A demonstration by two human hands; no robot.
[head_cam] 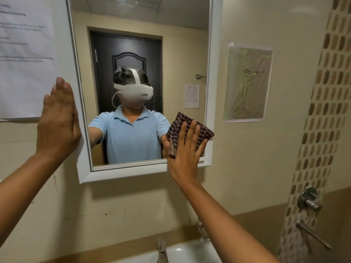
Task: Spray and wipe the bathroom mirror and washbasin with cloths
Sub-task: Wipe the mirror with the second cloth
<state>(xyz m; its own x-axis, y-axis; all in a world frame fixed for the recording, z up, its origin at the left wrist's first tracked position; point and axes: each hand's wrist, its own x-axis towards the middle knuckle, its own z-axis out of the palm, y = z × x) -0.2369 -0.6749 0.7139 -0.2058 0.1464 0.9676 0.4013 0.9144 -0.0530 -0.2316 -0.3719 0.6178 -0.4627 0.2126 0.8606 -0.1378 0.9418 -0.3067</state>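
Cloth (190, 132) under flat right hand (185, 154) at mirror (133, 44) corner could slip; left hand (58, 118), fingers straight, braces frame

Brown-and-cream checked cloth (190, 132), white-framed mirror (215, 73) (beige wall (266, 158) behind)

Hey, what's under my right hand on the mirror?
The checked cloth lies flat under the right hand, pressed to the mirror at its lower right corner. The glass behind the cloth is covered.
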